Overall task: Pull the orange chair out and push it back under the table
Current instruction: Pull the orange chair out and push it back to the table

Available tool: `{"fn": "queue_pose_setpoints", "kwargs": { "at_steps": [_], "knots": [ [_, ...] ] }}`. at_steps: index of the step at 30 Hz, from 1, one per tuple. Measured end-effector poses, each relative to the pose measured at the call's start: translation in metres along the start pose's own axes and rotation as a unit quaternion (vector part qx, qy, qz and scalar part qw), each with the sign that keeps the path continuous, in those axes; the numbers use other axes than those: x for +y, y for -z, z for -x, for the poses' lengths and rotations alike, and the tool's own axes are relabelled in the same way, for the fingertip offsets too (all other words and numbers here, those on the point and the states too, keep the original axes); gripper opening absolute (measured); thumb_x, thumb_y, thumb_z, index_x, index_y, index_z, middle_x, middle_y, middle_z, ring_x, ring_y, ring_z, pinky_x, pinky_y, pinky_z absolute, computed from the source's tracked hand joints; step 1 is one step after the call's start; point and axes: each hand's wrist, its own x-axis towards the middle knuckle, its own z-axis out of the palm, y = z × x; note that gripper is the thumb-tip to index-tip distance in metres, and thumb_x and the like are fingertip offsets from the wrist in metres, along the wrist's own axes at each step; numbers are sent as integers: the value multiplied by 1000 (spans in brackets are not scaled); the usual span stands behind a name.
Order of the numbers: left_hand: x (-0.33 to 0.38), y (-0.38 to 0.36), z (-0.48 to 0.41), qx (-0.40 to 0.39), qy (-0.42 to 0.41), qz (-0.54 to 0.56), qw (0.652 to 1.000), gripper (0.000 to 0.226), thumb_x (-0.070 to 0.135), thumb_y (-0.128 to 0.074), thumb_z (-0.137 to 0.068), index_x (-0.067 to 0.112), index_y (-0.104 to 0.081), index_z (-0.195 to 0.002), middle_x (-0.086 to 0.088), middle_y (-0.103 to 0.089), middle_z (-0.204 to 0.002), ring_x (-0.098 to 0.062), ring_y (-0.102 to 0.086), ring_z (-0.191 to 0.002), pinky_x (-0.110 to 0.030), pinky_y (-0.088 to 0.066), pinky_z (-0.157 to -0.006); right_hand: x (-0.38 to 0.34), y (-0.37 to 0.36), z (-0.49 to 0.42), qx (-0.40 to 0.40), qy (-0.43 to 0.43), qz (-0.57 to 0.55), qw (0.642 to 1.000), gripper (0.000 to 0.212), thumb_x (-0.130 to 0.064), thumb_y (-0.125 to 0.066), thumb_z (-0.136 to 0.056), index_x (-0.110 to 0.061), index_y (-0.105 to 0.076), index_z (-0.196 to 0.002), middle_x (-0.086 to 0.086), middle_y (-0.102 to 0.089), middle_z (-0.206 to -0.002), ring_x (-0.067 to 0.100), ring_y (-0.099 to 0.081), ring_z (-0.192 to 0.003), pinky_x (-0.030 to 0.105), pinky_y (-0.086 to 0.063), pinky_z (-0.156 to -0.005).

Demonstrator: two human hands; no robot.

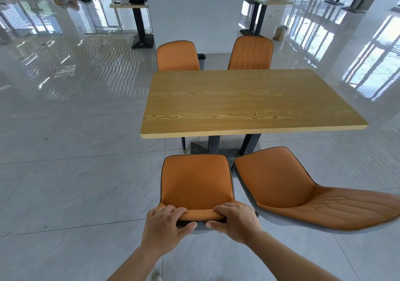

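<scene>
Head view. The chair (195, 181), orange with a grey shell, stands on the floor (75, 172) on the near side of the table (249, 101), opposite the table's near-left corner. Its seat faces the table and lies wholly on the viewer's side of the near edge, none of it under the top. Dark table legs and a strip of floor show between the seat front and that edge.

The left hand (164, 222) grips the left part of the backrest's top rim: fingers curled over onto the orange front, thumb pressed on the grey rear. The right hand (234, 220) holds the right part of the same rim in the same way. The two thumbs point toward each other, close but apart.

A second chair (292, 185) stands just beside the first on its right, turned at an angle, its backrest running off toward the lower right; whether the two touch cannot be told.

Two far chairs (177, 57) stand at the table's far edge, backrests rising above it and seats hidden. A white pillar (194, 10) rises behind them.
</scene>
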Motion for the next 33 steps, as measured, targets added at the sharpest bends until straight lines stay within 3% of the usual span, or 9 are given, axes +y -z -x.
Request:
{"fn": "queue_pose_setpoints", "kwargs": {
  "at_steps": [6,11,14,17,21,25,29,33],
  "knots": [
    [4,7,1,-46,11,-10,999,82,92,-5,-79,44,-59,-119,19,-63,-104,-9,-56,-100,-36,-39,-97,-1,3,-1,-47,-18,-18,999,75,-93,-26,-80,-36,-61,-114,-18,-66,-103,8,-59,-92,32,-50,-83],
    [10,13,2,-53,39,-27,997,70,81,-18,-83,42,-59,-125,18,-61,-112,-9,-56,-106,-37,-39,-98,3,6,1,-22,-38,-63,997,82,-87,-13,-83,-34,-61,-123,-16,-64,-114,9,-58,-100,32,-50,-85],
    [24,13,-1,-43,59,-30,997,73,79,-15,-85,41,-58,-129,17,-62,-117,-9,-57,-110,-37,-42,-102,16,9,6,9,-60,-104,993,65,-74,-21,-93,-32,-64,-120,-16,-65,-113,8,-59,-99,32,-53,-81],
    [48,14,-5,-22,54,-18,998,75,77,-11,-85,40,-57,-132,16,-63,-120,-9,-58,-110,-33,-46,-100,32,16,10,31,-69,-111,991,41,-59,-35,-101,-30,-64,-105,-12,-65,-97,9,-59,-83,32,-56,-69],
    [75,13,-11,0,34,-22,999,68,71,-20,-90,35,-59,-133,12,-66,-117,-11,-61,-105,-33,-48,-95,53,28,19,48,-86,-102,990,30,-49,-48,-101,-26,-66,-106,-7,-67,-96,13,-64,-82,35,-60,-68],
    [97,17,-16,5,-1,-21,1000,49,59,-43,-97,33,-57,-136,10,-66,-116,-13,-61,-103,-33,-47,-94,69,43,34,83,-123,-99,984,21,-39,-56,-100,-27,-69,-111,-11,-69,-101,10,-64,-85,26,-59,-70],
    [115,24,-26,-7,-47,-11,999,48,55,-45,-99,31,-54,-139,7,-66,-118,-14,-61,-103,-32,-48,-95,76,57,57,98,-150,-89,980,22,-36,-57,-100,-26,-69,-116,-14,-65,-98,7,-61,-85,24,-57,-71],
    [136,24,-37,-10,-111,3,994,44,54,-43,-99,31,-55,-135,10,-64,-104,-9,-57,-86,-26,-49,-81,77,72,91,116,-200,-85,969,17,-27,-61,-98,-22,-69,-112,-7,-69,-104,15,-66,-92,33,-60,-74]
  ]
}}
